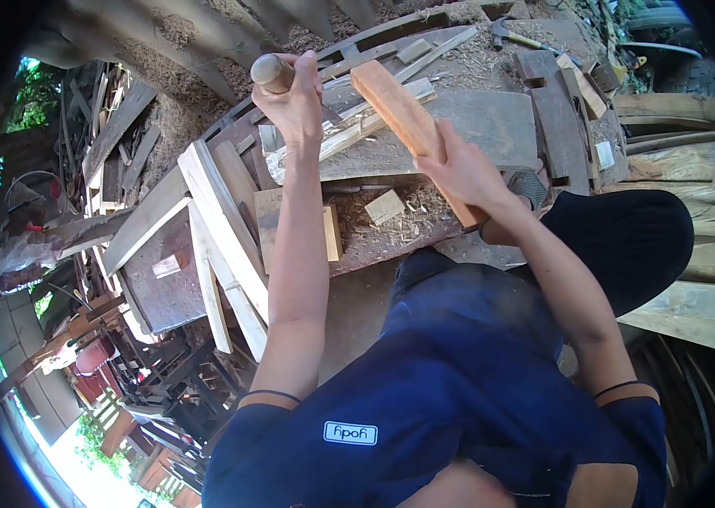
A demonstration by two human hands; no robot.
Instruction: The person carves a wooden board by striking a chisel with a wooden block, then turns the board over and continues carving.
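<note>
My left hand (291,106) is closed round a thick, round-ended wooden tool handle (272,73), held upright over the wood pieces. Whatever is at the handle's lower end is hidden beneath the fist. My right hand (459,165) grips a long rectangular wooden block (396,106), its far end angled up to the left, close to the left hand. Under both hands lies a grey wooden board (489,127), with a pale, rough-edged strip of wood (366,129) along its left part.
A hammer (514,37) lies among shavings at the back. Long pale planks (220,212) lean at left, and a small wood block (385,207) sits among chips in front. A sandalled foot (528,186) rests by the board's right end. Stacked timber (683,173) fills the right side.
</note>
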